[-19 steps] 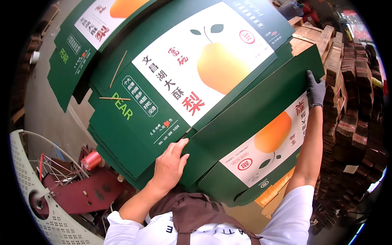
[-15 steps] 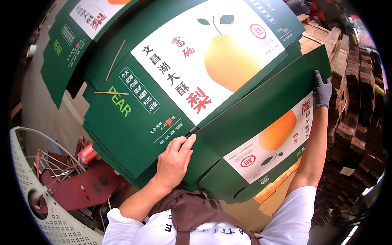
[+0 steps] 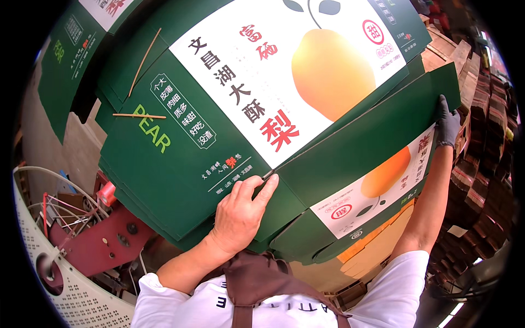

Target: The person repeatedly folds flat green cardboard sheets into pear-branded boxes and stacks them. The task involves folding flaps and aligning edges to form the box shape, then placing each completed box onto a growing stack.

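A green printed cardboard box blank (image 3: 295,188), with a smaller pear picture on its white panel, slants along the near side of a stack of flat box blanks (image 3: 180,188). My left hand (image 3: 239,210), bare, is closed at its left part, thumb and fingers against the fold beside the large white pear panel. In a dark grey glove, my right hand (image 3: 447,124) grips the right end of the blank, thumb along its edge. The fingers behind the cardboard are hidden. Two thin brown sticks (image 3: 143,63) lie on the top sheet's green part.
Another green printed blank (image 3: 71,82) stands at the far left. Wooden pallets (image 3: 448,49) and piled brown cardboard (image 3: 481,158) are on the right. At the lower left are a perforated pale metal guard (image 3: 82,300) and a dark red machine part (image 3: 104,235).
The view has shifted slightly, so the stack appears lower and larger. Both hands keep their places on the cardboard, and the near blank remains slanted.
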The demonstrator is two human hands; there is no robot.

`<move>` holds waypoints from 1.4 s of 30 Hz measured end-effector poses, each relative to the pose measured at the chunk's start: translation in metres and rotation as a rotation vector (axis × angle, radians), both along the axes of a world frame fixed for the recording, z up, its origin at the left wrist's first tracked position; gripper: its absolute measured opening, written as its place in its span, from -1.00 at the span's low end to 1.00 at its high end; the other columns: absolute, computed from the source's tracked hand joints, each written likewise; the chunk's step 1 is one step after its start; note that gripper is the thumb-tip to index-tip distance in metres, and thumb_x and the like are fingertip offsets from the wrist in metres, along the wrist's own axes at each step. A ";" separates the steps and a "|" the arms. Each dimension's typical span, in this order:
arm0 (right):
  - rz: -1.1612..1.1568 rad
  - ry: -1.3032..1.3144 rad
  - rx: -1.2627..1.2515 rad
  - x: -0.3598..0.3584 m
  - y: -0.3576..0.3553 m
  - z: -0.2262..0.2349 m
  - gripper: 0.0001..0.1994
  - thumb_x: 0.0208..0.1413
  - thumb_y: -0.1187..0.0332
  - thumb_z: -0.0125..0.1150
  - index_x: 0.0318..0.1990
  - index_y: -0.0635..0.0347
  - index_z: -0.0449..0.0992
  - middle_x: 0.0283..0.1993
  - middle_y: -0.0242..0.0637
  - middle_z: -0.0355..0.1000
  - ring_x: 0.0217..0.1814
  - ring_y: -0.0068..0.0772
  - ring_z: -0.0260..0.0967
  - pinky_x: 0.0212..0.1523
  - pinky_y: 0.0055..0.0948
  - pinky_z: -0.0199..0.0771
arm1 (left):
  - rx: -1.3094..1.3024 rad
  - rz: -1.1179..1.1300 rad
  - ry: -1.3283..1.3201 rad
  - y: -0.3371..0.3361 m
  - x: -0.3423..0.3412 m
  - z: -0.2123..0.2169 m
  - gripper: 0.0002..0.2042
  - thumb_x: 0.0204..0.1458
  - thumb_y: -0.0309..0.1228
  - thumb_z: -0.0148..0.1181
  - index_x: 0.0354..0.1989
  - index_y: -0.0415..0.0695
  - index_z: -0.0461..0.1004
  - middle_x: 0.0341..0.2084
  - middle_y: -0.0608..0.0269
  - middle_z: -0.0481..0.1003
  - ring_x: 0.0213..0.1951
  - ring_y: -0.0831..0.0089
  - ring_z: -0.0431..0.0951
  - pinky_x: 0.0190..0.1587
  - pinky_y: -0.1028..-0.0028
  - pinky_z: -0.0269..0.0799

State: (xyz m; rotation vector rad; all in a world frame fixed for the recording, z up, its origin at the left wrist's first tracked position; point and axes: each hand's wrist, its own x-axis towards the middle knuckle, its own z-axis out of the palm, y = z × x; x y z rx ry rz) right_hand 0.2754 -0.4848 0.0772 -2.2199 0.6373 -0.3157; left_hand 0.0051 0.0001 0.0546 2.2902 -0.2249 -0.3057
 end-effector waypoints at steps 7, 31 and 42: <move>0.008 0.070 -0.067 0.003 -0.008 -0.005 -0.48 0.01 0.13 0.47 0.00 0.37 0.51 -0.13 -0.34 0.56 -0.20 -0.60 0.48 -0.18 -0.62 0.44 | 0.003 -0.023 0.030 0.001 0.004 -0.001 -0.46 -0.11 -0.63 0.29 0.16 -0.13 0.44 -0.21 0.16 0.38 -0.27 0.24 0.49 -0.34 0.33 0.49; 0.025 0.092 -0.161 0.010 -0.018 -0.031 -0.51 0.00 0.02 0.45 -0.10 0.27 0.58 -0.28 -0.42 0.53 -0.39 -0.67 0.39 -0.41 -0.65 0.32 | -0.026 -0.051 0.128 0.003 0.008 -0.001 -0.45 -0.08 -0.61 0.29 0.18 -0.13 0.42 -0.20 0.14 0.35 -0.24 0.23 0.48 -0.32 0.32 0.50; 0.123 -0.004 -0.253 0.008 0.007 -0.035 -0.38 -0.05 0.07 0.48 -0.02 0.47 0.48 -0.10 -0.16 0.55 -0.08 -0.43 0.46 0.00 -0.44 0.42 | 0.013 -0.080 0.213 0.003 0.016 0.009 -0.47 -0.05 -0.56 0.27 0.19 -0.10 0.41 -0.19 0.13 0.35 -0.19 0.17 0.47 -0.25 0.28 0.48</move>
